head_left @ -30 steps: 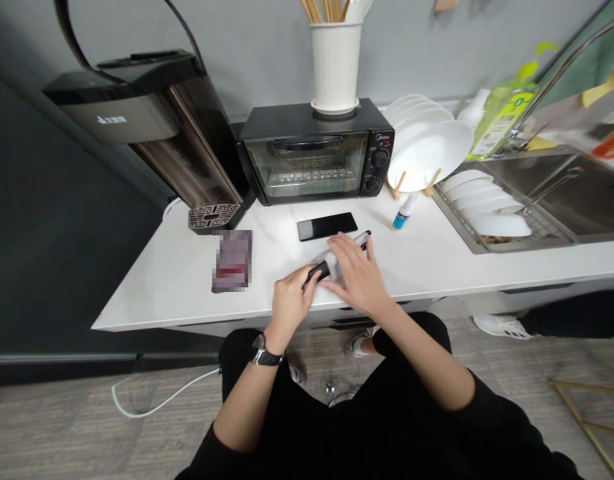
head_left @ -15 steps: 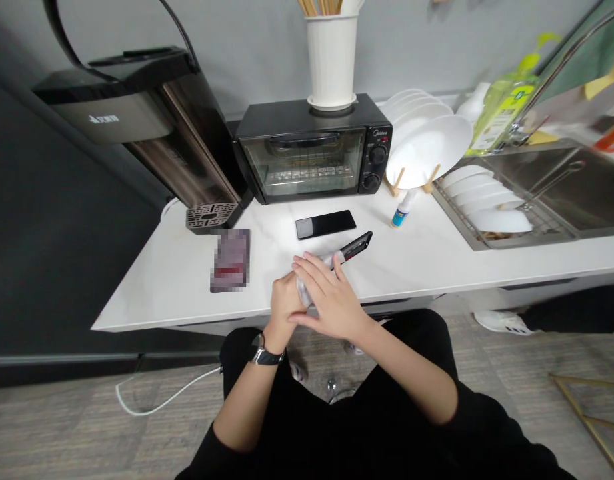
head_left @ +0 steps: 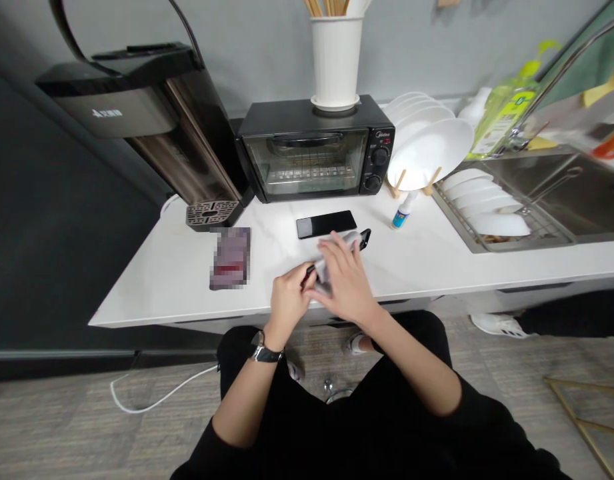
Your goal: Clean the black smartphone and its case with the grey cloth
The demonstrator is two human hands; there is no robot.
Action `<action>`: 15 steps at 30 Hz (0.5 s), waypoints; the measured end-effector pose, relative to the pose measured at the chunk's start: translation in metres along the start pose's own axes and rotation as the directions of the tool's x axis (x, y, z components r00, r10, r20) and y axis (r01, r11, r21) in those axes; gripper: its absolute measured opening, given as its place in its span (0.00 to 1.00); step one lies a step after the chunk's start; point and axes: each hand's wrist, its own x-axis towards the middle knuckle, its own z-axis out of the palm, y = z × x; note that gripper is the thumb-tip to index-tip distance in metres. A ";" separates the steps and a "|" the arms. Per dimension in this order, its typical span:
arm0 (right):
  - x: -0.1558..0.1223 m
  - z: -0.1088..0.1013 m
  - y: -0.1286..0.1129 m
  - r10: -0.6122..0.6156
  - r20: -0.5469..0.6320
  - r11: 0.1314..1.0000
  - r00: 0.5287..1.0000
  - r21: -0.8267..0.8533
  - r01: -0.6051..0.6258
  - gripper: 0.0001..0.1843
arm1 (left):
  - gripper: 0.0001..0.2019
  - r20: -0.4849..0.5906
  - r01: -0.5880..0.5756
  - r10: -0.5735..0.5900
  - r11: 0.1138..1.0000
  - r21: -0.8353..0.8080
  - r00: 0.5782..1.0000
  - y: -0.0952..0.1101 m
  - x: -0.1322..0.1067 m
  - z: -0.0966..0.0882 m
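Fig.: white marble countertop (head_left: pixel 157 287), lower centre | left hand (head_left: pixel 288 301) pinching slim black object (head_left: pixel 364 239) over counter | right hand (head_left: pixel 344 280), fingers spread, pressing white cloth (head_left: pixel 333 256) onto it | black smartphone (head_left: pixel 326 224) just beyond | toaster oven (head_left: pixel 314 148) upper centre | steel sink (head_left: pixel 551 193) right

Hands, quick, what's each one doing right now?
Left hand: closed, holding a slim black object.
Right hand: closed over a white cloth on that object.

Two hands (head_left: pixel 344 283), one cloth (head_left: pixel 345 239)
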 end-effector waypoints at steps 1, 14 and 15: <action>-0.002 0.004 -0.014 -0.054 0.050 0.998 0.997 0.016 0.053 0.45 | 0.09 0.000 -0.008 0.008 1.000 0.007 1.000 -0.004 -0.001 0.000; 0.006 -0.022 0.068 0.111 -0.089 0.985 0.990 -0.125 -0.121 0.41 | 0.13 -0.008 0.028 -0.028 1.000 0.008 1.000 0.009 0.001 0.000; 0.005 -0.021 0.065 0.115 -0.097 0.985 0.989 -0.120 -0.127 0.42 | 0.13 -0.007 0.026 -0.026 1.000 0.009 1.000 0.009 0.001 0.001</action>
